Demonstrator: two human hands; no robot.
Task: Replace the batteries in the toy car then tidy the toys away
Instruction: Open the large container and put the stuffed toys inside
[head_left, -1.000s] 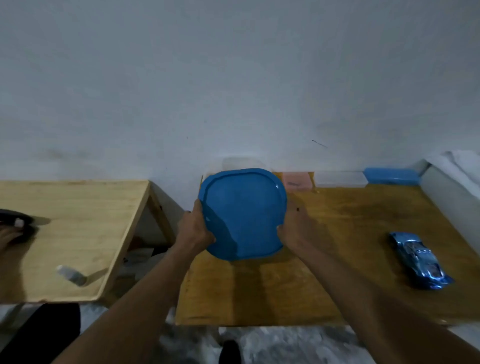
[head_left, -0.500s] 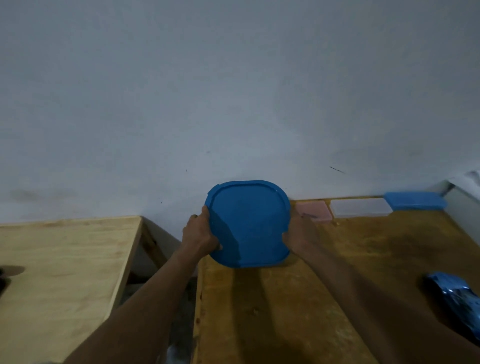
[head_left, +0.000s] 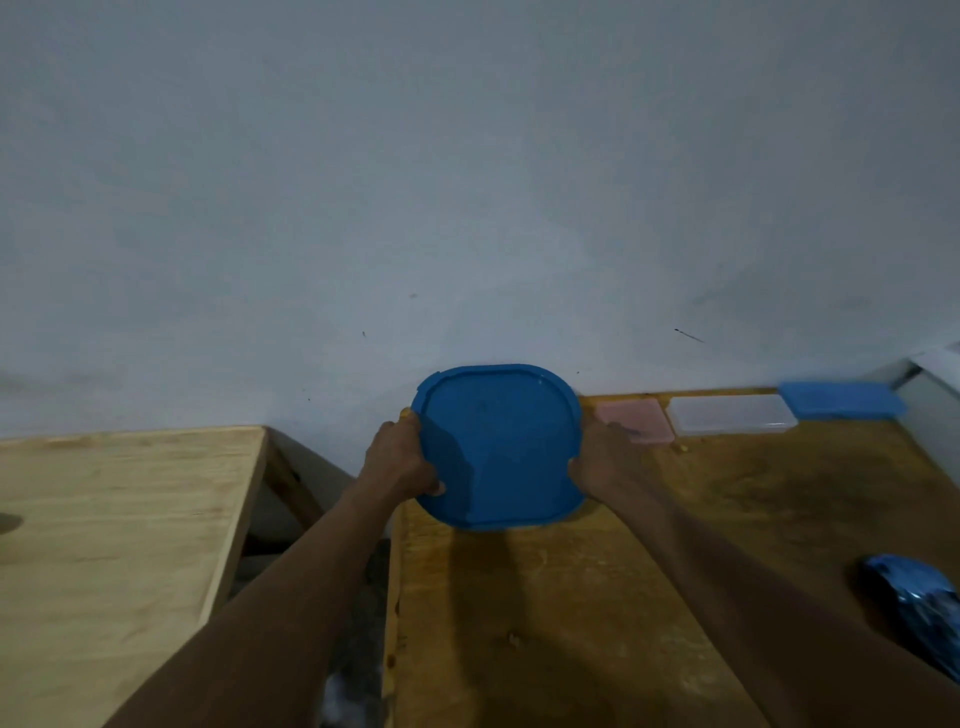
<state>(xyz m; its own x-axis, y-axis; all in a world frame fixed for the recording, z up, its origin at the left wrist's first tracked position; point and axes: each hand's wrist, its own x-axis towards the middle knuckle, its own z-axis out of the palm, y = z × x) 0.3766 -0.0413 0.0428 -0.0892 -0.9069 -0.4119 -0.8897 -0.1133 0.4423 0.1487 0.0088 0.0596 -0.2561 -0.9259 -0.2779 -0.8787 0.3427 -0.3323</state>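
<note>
Wooden table (head_left: 727, 493) by grey wall, both hands gripping blue lid (head_left: 498, 447), left hand (head_left: 400, 462), right hand (head_left: 602, 462)

two wooden tables stand side by side against the pale wall, a narrow gap of floor (head_left: 358, 691) between them at lower centre. the left table (head_left: 114, 545) is light wood; a dark smudge sits at its far left edge, too cut off to identify. the right table (head_left: 519, 623) is darker, stained, with small crumbs (head_left: 514, 640) scattered on it. along its back edge, upper right, lie a pink case (head_left: 631, 422), a clear case (head_left: 730, 414) just beside it, then a blue case (head_left: 841, 399). a shiny blue toy car (head_left: 914, 608) lies at lower right. a blue lid (head_left: 498, 447) is over the table's back left corner; i can't tell whether it rests there.
</note>
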